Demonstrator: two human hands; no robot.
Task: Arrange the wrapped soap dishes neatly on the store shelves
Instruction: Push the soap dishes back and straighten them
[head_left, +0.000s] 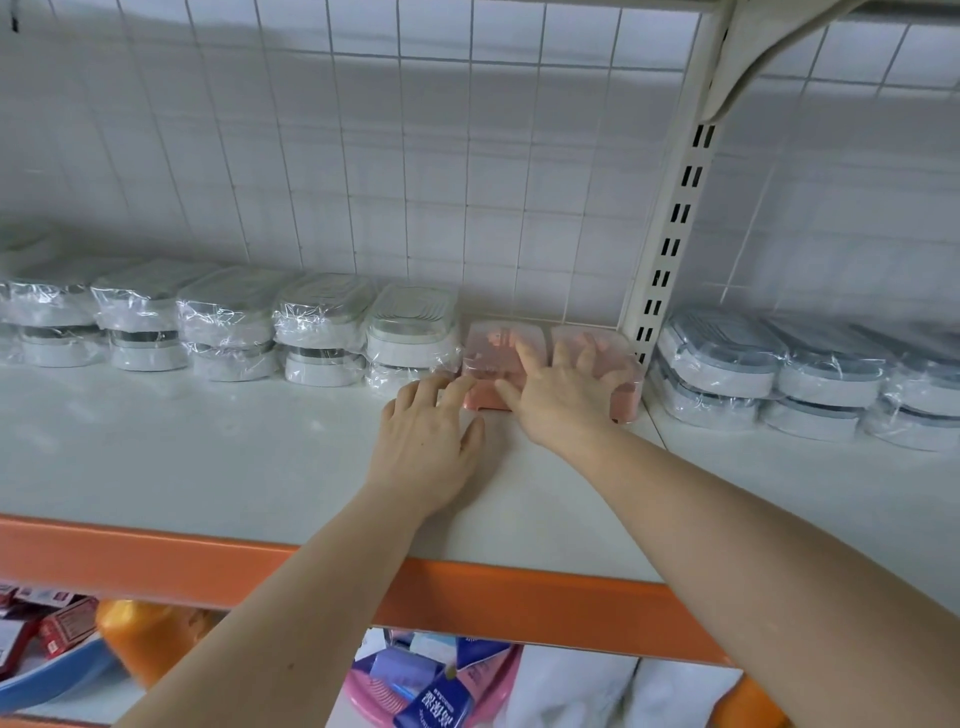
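a: where are the pink dishes (498, 358)?

b: in the middle of the frame, at the back of the shelf (208, 457), side by side. they sit between the white stacks (322, 332) on the left and the grey stacks (779, 364) on the right, just left of the post (670, 244).

a: what are the hands doing?

b: the right hand (561, 400) lies flat on the right pink dish, fingers spread and straight, one finger reaching onto the left one. so its grip is apart, just pressing. the left hand (431, 441) rests on the shelf with fingers straight, tips touching the front of the left pink dish. its grip is apart too.

a: what could go wrong?

b: i think a hard push could bump the white stack next to it. the wrap looks slippery, so the top dish might slide off. a push on one side only could turn a pink dish crooked. the right dish could also jam on the post.
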